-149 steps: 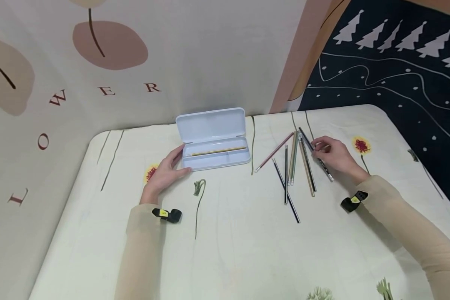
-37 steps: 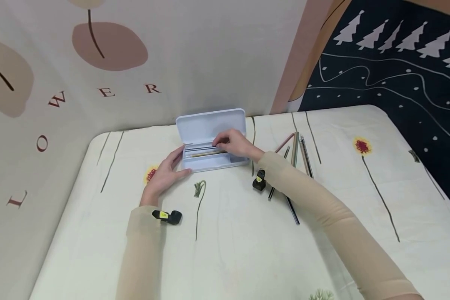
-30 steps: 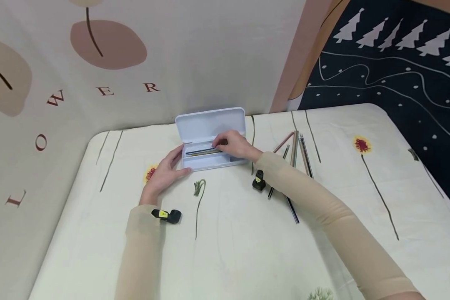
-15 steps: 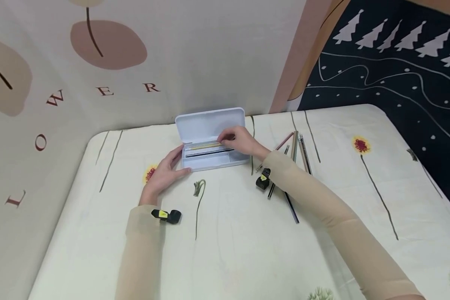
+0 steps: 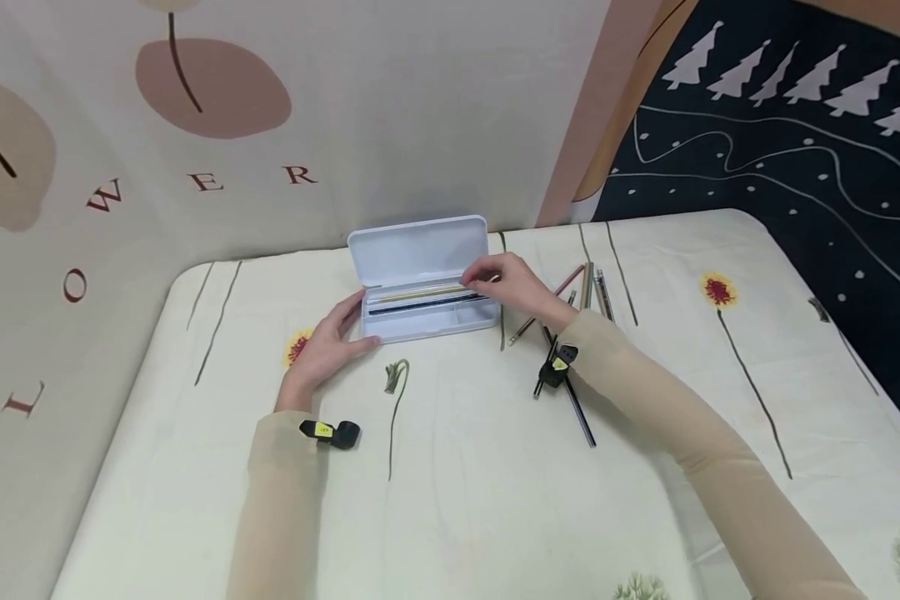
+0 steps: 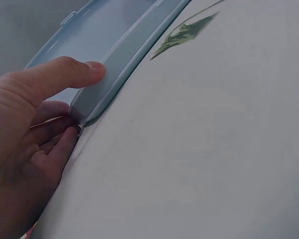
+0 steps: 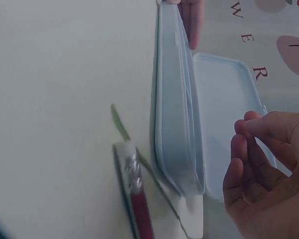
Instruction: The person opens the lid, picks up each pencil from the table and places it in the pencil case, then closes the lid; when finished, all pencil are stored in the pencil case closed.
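A pale blue pencil case (image 5: 412, 332) stands with its lid (image 5: 420, 250) raised at the back of the table. Inside lie a yellow pencil (image 5: 420, 294) and a dark pencil (image 5: 412, 308). My left hand (image 5: 324, 350) holds the case's left end, its thumb against the front wall in the left wrist view. Over the right end of the case is my right hand (image 5: 521, 290). Its fingers are loosely bent, with thumb and index fingertips together; in the right wrist view nothing shows between them.
Several loose pencils lie right of the case, including a dark one (image 5: 581, 417) and a red one (image 7: 142, 214) with a metal eraser end. My right forearm and wrist camera (image 5: 555, 367) cover some of them. Fabric walls (image 5: 420, 108) rise behind the table.
Earlier my right hand was at the loose pencils, then in the case with a dark pencil. The dark pencil now lies in front of the yellow one, and the hand has shifted right. Left hand unchanged.
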Available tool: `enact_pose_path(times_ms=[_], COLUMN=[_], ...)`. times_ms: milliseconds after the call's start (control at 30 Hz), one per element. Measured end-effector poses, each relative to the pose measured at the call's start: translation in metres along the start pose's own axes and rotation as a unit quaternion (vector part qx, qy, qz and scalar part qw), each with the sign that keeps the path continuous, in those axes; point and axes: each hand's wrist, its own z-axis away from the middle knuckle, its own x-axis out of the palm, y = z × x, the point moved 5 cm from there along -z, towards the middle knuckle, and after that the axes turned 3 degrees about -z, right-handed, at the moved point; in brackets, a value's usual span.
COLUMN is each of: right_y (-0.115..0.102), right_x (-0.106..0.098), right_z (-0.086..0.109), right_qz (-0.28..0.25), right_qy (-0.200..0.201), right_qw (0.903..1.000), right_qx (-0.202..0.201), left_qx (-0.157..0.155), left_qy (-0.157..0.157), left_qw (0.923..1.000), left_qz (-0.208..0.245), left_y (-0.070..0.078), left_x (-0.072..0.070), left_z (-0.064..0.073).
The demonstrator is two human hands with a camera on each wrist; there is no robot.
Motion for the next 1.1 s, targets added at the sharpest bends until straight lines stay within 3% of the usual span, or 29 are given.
enact_pose_path(times_ms=[267, 1100], right_y=[0.008, 0.027], right_x=[-0.019, -0.083], right_z=[0.019, 0.068], right_qz=[-0.014, 0.058], right_qy=[0.006, 0.022], right_qw=[0.9998, 0.9971], right_qx=[0.012, 0.045], left_qx=[0.008, 0.005], left_qy=[-0.002, 0.000], left_qw=[1.0000, 1.0000], left_qz=[0.005, -0.001], left_y=[-0.001, 0.000], left_x=[0.000, 0.001], left_z=[0.000, -0.001])
